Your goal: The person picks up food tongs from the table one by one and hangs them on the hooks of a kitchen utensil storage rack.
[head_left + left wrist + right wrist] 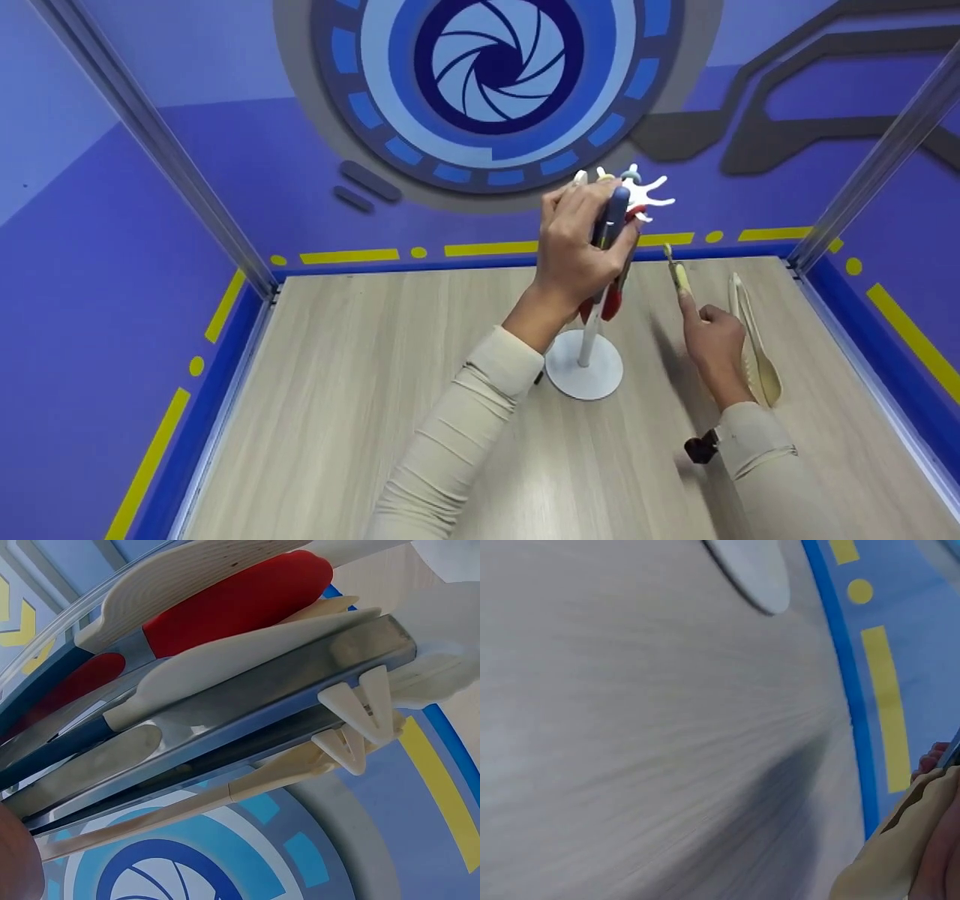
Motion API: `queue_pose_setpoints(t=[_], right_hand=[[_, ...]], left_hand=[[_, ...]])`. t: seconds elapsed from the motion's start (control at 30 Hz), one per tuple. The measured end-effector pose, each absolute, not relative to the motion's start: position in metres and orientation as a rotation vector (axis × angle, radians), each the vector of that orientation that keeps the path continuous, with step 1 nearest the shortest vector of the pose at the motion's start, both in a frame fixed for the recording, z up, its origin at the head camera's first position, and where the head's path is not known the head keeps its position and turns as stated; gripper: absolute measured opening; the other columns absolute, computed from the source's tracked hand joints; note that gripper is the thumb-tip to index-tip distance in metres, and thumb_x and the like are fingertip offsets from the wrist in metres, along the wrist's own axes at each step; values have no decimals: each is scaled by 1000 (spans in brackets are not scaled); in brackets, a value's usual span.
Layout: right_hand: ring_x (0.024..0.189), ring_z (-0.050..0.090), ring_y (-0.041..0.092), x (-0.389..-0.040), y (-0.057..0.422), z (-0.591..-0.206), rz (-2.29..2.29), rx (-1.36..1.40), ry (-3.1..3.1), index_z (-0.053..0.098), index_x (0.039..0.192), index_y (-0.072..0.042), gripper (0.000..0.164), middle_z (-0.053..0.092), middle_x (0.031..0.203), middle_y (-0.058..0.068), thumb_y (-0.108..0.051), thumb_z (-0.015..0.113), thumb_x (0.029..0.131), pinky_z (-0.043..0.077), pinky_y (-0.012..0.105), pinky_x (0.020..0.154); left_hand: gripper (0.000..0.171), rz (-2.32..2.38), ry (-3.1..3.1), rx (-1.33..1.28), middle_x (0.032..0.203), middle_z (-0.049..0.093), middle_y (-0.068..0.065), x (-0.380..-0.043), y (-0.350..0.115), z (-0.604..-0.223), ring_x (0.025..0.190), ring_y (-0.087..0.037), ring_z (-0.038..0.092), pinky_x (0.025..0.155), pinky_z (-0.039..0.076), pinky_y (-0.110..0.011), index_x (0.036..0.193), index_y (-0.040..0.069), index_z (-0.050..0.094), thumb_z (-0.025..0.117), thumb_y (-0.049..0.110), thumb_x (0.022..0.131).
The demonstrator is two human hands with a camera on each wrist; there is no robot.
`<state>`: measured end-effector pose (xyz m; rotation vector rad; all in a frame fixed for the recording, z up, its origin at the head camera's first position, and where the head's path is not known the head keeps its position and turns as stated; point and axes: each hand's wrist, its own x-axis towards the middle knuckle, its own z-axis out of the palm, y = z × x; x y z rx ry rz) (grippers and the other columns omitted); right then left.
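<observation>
A white stand with a round base (592, 382) bears several hanging kitchen utensils on a hooked top (646, 193). My left hand (574, 240) grips at the top of the stand, a dark blue utensil handle (616, 214) between its thumb and fingers. Below that hand hang a red-headed utensil (240, 604), a white-headed utensil (225, 664) and metal tongs (285, 682) with pale tips. On the right, my right hand (716, 337) holds a slim cream-and-metal utensil (681, 277), its index finger stretched along it. A wavy cream edge (900, 840) shows in the right wrist view.
Beige tongs (765, 367) lie on the wooden table (360, 405), just right of the right hand. Blue printed walls (225, 180) with metal corner posts (161, 142) enclose the back and sides.
</observation>
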<state>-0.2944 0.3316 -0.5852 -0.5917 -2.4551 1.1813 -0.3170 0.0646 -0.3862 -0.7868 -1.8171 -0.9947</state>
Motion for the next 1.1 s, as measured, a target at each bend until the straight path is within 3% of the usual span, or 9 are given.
queue_pose_setpoints(t=[0.23, 0.47, 0.6, 0.73, 1.1], right_hand=[[56, 49, 5, -291, 307, -546, 1271, -410, -2225, 61, 68, -13, 54, 55, 59, -17, -53, 61, 105, 37, 22, 49], [46, 53, -7, -288, 284, -510, 1357, -176, -1993, 63, 69, 4, 47, 57, 55, -24, -28, 67, 103, 43, 12, 44], [45, 52, -10, -288, 273, -492, 1409, -123, -1911, 60, 63, -4, 43, 56, 55, -25, -22, 66, 102, 42, 10, 44], [46, 51, -10, -286, 266, -478, 1421, -97, -1883, 58, 61, -10, 43, 57, 56, -24, -20, 65, 102, 42, 10, 44], [46, 51, -8, -295, 270, -478, 1418, -87, -1886, 58, 61, -6, 44, 56, 56, -23, -20, 67, 102, 41, 11, 44]], left_hand=[[41, -1000, -1818, -783, 126, 79, -5, -318, 65, -388, 121, -16, 72, 113, 44, -31, 125, 6, 72, 80, 30, 93], [40, -1003, -1817, -780, 125, 79, -5, -318, 66, -387, 122, -16, 72, 113, 45, -31, 124, 6, 73, 81, 31, 93], [40, -1000, -1813, -778, 124, 79, -5, -318, 66, -387, 121, -16, 73, 112, 45, -32, 123, 5, 73, 81, 31, 93], [40, -1000, -1814, -775, 124, 79, -6, -318, 66, -388, 120, -17, 73, 112, 45, -32, 123, 5, 73, 81, 30, 93], [40, -984, -1804, -774, 123, 79, -5, -319, 66, -388, 119, -16, 73, 111, 45, -32, 123, 6, 74, 80, 31, 94]])
